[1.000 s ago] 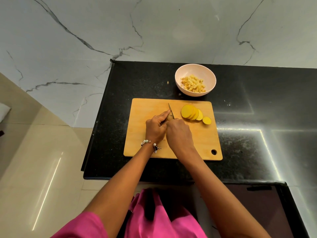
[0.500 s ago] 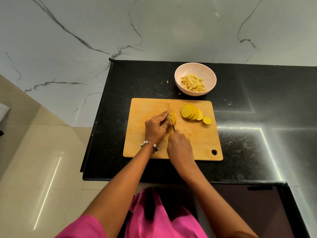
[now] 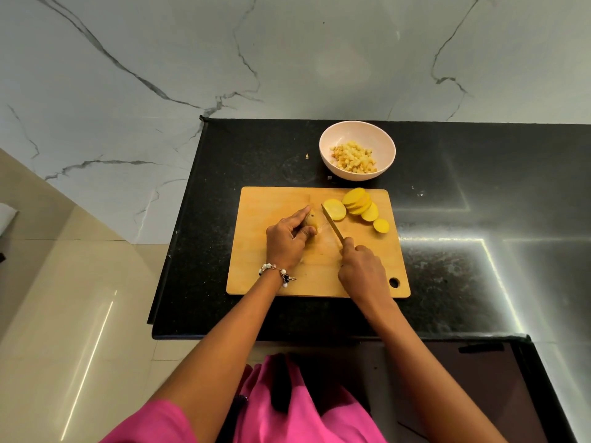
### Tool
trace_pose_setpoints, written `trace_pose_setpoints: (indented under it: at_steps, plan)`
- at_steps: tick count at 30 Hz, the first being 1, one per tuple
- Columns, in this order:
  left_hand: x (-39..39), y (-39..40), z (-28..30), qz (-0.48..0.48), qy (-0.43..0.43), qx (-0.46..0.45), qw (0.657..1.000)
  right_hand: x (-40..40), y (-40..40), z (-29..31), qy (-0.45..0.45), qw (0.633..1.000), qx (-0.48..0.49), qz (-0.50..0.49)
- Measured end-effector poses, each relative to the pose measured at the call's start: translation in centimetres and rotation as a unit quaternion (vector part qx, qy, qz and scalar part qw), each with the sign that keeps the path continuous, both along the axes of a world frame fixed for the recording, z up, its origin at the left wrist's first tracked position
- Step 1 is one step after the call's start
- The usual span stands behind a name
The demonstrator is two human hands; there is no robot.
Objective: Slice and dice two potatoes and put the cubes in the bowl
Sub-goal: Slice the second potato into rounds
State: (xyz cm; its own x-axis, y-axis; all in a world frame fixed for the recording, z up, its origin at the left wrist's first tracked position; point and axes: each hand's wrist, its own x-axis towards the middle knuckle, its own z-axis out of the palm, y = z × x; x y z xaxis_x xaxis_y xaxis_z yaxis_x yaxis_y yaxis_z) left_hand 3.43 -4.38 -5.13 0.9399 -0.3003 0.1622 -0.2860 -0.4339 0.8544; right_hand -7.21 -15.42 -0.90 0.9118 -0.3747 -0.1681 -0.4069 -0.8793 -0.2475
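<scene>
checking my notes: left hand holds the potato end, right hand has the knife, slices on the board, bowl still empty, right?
Not quite: the head view shows the bowl already holds potato cubes. The rest stands.

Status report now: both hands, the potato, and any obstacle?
Left hand holds potato end. Right hand grips knife, blade beside newest slice. Cubes in bowl. Nothing blocking.
</scene>
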Motion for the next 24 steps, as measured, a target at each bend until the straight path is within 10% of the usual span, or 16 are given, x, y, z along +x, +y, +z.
trace_pose_setpoints:
  at_steps: [9, 24]
  plan:
    - [0.1, 0.1, -0.1, -0.012, 0.007, -0.009, 1.000, -0.8, 0.5, 2.9, -0.121, 0.977, 0.173, -0.030]
    - [0.2, 0.0, -0.4, -0.019, -0.016, -0.022, 0.999, 0.5, 2.6, 3.7, -0.032, 0.996, 0.084, -0.020]
